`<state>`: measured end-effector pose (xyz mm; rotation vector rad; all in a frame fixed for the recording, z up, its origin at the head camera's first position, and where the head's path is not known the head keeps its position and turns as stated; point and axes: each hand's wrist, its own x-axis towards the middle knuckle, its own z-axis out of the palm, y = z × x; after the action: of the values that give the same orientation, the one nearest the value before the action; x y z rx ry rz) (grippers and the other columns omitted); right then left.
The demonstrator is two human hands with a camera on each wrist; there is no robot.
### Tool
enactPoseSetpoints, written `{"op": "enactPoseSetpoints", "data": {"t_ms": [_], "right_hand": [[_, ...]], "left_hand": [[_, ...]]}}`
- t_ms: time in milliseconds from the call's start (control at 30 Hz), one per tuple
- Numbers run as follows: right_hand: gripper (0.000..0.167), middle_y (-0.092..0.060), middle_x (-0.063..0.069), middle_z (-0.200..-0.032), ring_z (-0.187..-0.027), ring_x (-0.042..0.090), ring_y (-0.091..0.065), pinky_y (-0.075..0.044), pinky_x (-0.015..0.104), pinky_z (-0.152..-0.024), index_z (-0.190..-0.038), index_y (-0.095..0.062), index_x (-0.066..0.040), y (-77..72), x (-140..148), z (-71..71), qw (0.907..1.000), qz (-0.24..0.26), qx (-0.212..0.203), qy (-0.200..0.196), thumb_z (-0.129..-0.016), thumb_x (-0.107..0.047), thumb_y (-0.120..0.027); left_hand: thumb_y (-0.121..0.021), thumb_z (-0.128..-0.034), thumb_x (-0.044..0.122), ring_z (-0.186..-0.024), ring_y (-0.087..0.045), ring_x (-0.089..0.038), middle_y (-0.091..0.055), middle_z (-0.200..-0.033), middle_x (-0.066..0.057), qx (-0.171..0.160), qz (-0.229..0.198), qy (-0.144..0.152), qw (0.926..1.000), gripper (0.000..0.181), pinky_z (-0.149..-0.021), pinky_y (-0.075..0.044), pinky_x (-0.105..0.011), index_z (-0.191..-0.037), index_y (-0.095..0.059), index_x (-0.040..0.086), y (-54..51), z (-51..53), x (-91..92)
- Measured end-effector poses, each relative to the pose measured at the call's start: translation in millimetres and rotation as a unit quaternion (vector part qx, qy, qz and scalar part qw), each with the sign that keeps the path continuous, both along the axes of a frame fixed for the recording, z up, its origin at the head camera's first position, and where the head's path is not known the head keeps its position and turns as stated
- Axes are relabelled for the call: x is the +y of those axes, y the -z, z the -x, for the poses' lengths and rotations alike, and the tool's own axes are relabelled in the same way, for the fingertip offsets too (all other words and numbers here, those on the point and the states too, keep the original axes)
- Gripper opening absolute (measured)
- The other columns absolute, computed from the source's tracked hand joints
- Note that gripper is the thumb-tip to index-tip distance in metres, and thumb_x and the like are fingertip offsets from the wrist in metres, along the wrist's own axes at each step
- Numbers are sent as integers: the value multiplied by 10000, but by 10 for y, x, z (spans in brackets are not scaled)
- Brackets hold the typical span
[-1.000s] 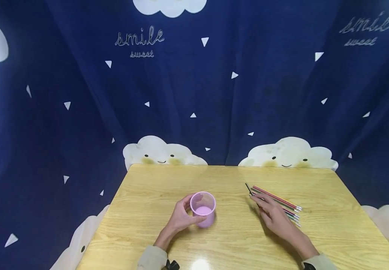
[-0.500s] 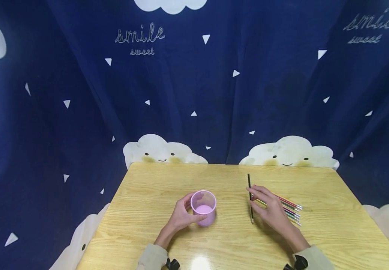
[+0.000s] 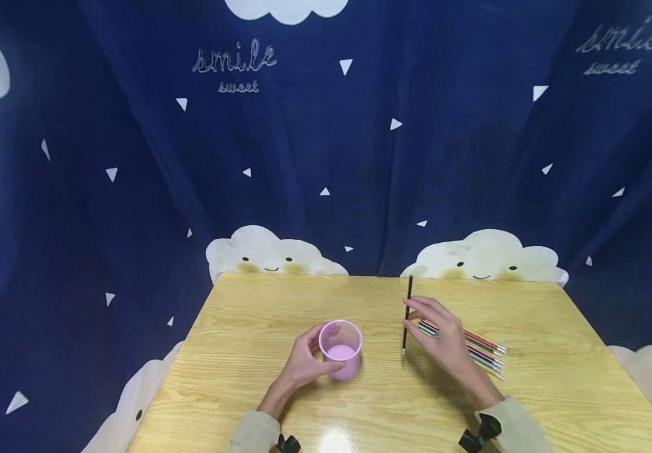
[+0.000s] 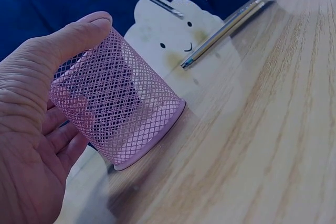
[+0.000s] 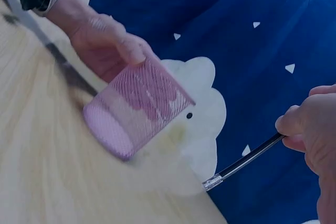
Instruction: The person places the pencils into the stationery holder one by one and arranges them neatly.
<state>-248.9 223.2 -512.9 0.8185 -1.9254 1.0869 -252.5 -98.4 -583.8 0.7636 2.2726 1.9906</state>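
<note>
A pink mesh pencil cup (image 3: 344,368) stands upright on the table, with nothing seen inside it. My left hand (image 3: 305,363) grips it from the left side, thumb across the near side and fingers behind. A black pencil (image 3: 407,324) is pinched between the thumb and fingers of my right hand (image 3: 441,336). It is held steeply, its eraser end (image 5: 212,183) downward, to the right of the cup and apart from it. Several coloured pencils (image 3: 486,355) lie in a bundle on the table, partly hidden under my right hand.
The wooden table (image 3: 269,302) reaches back to a dark blue curtain (image 3: 326,145) printed with clouds and triangles. A bright light reflection (image 3: 335,440) shows at the table's near side. Dark devices are strapped to both wrists.
My right hand has lifted the black pencil from the bundle, turned it steeply and moved it slightly left and up. The left hand and pencil cup have stayed in place.
</note>
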Motion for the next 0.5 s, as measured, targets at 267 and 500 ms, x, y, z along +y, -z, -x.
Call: {"op": "enactPoseSetpoints", "data": {"t_ms": [267,500], "right_hand": [[560,-736,158,-1122,-775,253,-741,-553,117,-807,-1149,-761,35,-254,-253,65,9992,253,256,-144,-632,215,-876],[553,-729,171,-1127,-805,244,-742,-592,175,-828,-1160,-761,27,-422,-472,91,9974,520,303,-395,-651,215,-865]], "left_hand": [[-937,-735,165,-1257,-629,-392,-675,-1364,-173,22,37,-41,10000,780,-1096,-511,-424,-1429,-597,59,3,-3,-8],[-929,-742,151,-1260,-621,-416,-665,-1368,-199,63,-53,67,9999,780,-1107,-502,-424,-1434,-588,34,0,1,-5]]}}
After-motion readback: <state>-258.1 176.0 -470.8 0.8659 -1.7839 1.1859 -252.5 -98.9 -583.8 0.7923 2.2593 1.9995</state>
